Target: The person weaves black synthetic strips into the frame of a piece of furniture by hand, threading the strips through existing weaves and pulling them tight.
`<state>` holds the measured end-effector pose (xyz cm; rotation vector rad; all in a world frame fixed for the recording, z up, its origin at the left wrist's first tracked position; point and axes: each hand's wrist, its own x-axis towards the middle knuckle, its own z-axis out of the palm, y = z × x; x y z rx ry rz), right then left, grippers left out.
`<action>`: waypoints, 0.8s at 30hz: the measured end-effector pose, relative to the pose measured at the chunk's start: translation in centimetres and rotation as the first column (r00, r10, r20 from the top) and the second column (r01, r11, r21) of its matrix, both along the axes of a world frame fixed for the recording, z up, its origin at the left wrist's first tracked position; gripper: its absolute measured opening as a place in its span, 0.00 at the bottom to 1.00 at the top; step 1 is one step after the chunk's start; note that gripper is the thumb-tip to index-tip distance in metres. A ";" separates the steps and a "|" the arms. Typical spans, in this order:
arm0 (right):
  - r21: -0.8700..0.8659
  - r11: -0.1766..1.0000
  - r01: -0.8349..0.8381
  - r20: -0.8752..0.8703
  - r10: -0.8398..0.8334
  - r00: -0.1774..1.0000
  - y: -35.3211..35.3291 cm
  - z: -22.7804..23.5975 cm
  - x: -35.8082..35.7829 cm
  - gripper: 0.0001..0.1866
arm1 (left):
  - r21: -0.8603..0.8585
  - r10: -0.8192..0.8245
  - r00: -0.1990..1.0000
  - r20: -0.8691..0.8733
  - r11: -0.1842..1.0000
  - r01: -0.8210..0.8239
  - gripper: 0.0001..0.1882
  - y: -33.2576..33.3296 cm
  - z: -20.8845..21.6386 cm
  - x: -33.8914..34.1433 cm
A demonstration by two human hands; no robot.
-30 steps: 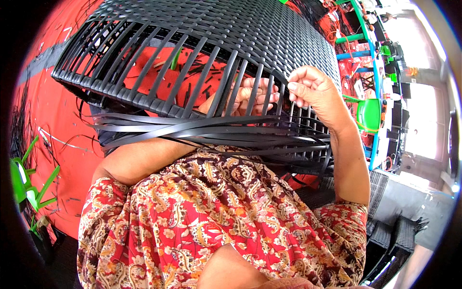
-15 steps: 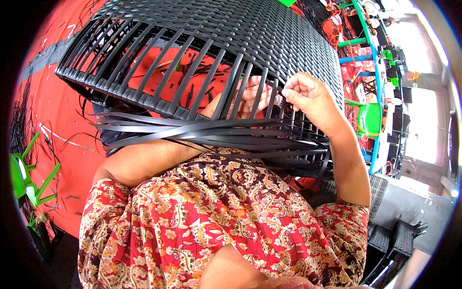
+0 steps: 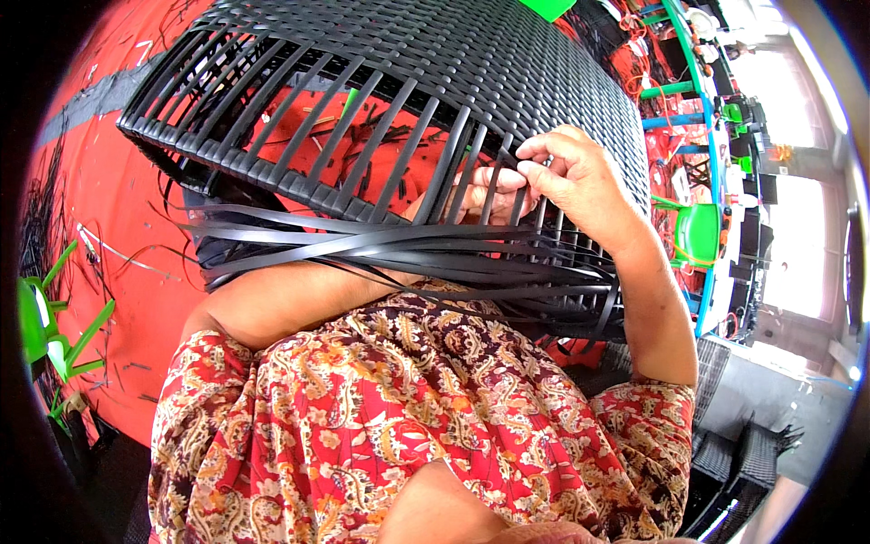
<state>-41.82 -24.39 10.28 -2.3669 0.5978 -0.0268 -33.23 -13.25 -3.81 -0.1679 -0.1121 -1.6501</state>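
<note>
A woven black furniture piece lies across my lap, its near side a row of bare slats. My right hand is over the weave's edge, thumb and forefinger pinched on a flat black plastic strip. Behind the slats, inside the frame, my left hand has its fingers curled close to the right fingertips. Slats partly cover it, and it seems to grip the same strip from beneath. A bundle of long loose black strips lies over my left forearm, between the frame and my body.
Red floor spreads to the left, littered with black strip scraps. Bright green chair-like pieces stand at the left edge and right. A green and blue metal rack stands at right, and dark woven pieces sit lower right.
My left fingers have curled in from a more spread pose. The right hand has shifted slightly left and up, its fingers bent tighter. The frame has tilted or shifted a little rightward in view.
</note>
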 end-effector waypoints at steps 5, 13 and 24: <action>-0.204 0.972 -0.120 -0.045 0.113 0.993 0.2 0.2 0.5 0.08 | -0.045 0.003 1.000 -0.004 0.999 -0.003 0.13 -0.2 0.3 0.1; 0.144 0.989 0.021 0.110 -0.037 0.993 0.9 -0.2 0.6 0.04 | 0.034 -0.072 0.996 -0.061 0.997 0.074 0.16 1.0 -0.1 1.2; 0.528 0.849 0.030 0.237 -0.182 0.954 2.4 1.5 2.8 0.04 | 0.161 0.194 0.981 -0.006 0.968 -0.191 0.14 3.0 2.0 2.3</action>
